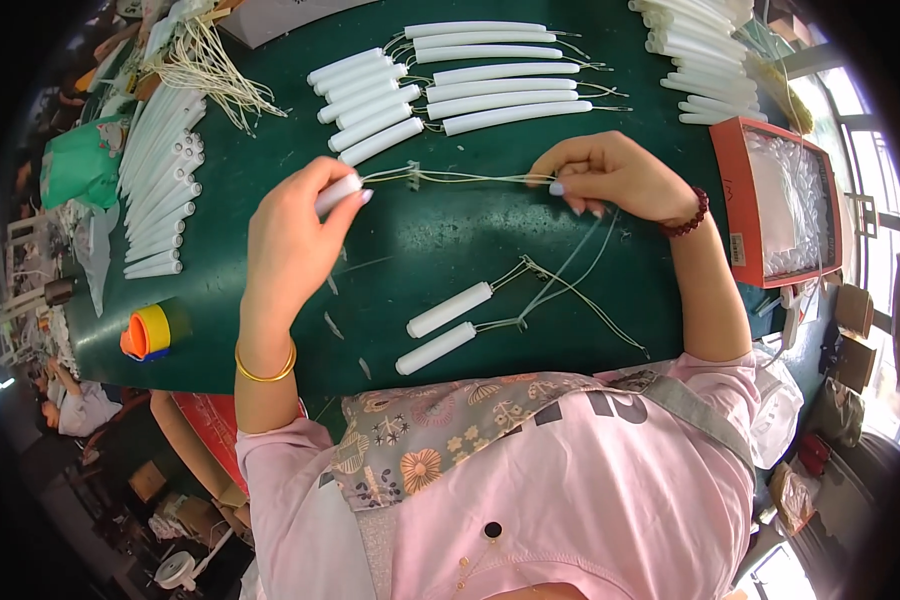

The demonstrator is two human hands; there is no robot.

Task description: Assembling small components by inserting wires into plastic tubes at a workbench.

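Note:
A short white tube (338,194) with wires coming out of its end is gripped in my left hand (285,240), above the green table. Thin pale wires (470,178) stretch from it to my right hand (615,175), whose thumb and fingers pinch their far end. A small clear piece sits on these wires near the tube. Closer to me lie two more white tubes (450,310) with wires attached. Thin translucent strands (570,268) run from beside those wires up toward my right hand; whether it holds them I cannot tell.
Finished-looking rows of wired white tubes (510,86) lie at the far middle. Loose tubes are piled at left (160,190) and far right (705,60). A wire bundle (210,70), yellow and orange tape rolls (152,330) and a red box (738,195) of clear pieces stand around the table (270,345).

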